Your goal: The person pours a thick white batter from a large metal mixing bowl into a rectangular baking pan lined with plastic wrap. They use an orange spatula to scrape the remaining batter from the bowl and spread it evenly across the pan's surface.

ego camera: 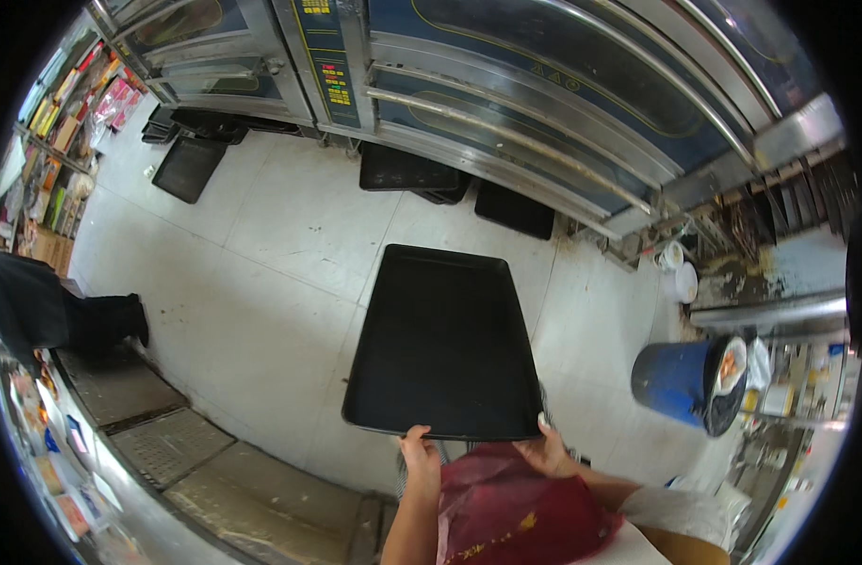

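A large black baking tray is held out in front of me, over the pale floor, with nothing on it. My left hand grips its near rim, left of the middle, thumb on top. My right hand holds the near right corner, fingers partly under the rim. Beneath my hands is a dark red apron with yellow marks. Beyond the tray, more black trays lie on the floor at the foot of a steel deck oven.
Another black tray lies on the floor at the far left. Packed shelves line the left edge, with a person's dark-clothed leg below them. A blue bin stands at the right, near white buckets. Metal-covered steps or panels run along the lower left.
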{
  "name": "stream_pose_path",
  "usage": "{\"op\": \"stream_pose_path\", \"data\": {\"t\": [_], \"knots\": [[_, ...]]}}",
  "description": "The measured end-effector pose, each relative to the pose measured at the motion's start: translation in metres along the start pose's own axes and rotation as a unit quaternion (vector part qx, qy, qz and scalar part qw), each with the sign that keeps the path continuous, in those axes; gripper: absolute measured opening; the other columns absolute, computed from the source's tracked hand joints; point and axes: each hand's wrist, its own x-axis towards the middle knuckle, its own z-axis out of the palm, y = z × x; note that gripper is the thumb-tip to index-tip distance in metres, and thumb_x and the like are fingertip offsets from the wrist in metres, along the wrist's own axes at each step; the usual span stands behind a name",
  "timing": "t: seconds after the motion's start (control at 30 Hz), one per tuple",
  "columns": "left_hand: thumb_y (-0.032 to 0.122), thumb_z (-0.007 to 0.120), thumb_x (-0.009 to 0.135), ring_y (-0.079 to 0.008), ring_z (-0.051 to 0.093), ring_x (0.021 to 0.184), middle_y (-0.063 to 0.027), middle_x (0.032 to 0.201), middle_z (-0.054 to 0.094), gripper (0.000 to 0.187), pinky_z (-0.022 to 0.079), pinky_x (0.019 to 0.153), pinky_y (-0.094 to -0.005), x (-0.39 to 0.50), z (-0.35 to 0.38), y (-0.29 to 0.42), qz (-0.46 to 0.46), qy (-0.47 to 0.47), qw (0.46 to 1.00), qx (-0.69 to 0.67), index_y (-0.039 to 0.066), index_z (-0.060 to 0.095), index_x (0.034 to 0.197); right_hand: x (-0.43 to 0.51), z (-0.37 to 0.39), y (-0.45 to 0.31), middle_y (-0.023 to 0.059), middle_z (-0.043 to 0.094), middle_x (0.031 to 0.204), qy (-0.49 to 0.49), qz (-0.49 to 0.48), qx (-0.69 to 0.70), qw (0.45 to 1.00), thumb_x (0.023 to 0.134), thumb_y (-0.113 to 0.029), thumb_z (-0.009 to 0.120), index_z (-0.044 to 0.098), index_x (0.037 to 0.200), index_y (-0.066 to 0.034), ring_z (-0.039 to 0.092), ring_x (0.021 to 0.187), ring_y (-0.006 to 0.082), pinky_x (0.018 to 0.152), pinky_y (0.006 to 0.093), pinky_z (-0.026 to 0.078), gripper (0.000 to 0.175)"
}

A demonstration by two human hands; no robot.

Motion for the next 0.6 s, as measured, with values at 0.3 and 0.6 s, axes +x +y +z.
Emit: {"op": "stream_pose_path", "data": {"t": [0.3,0.6], "knots": [[-0.005,0.064,0.067,-0.0179,0.052,0.095,-0.0062,0.103,0.053,0.051,0.043,0.083,-0.0282,0.149,0.212,-0.208,-0.004,-0.175,0.983,0.058,0.004,0.046,0.114,0.21,-0.023,-0.202,0.0168,0.051,0.119,0.042,-0.092,0.022,0.995,0.068,0.006,0.052,0.053,0.104,0.0075,0.047,0.112,0.0344,0.103,0.0544,0.031,0.036],[0.023,0.066,0.081,-0.0268,0.023,0.132,-0.0105,0.147,0.016,0.081,0.023,0.105,-0.0412,0.224,0.143,-0.311,0.054,0.036,0.97,0.236,0.014,0.015,0.143,0.473,-0.129,-0.37,0.0215,0.055,0.112,-0.064,-0.053,0.074,0.994,0.076,-0.001,0.054,0.05,0.107,0.0072,0.054,0.104,0.0373,0.08,0.0485,0.052,0.032]]}}
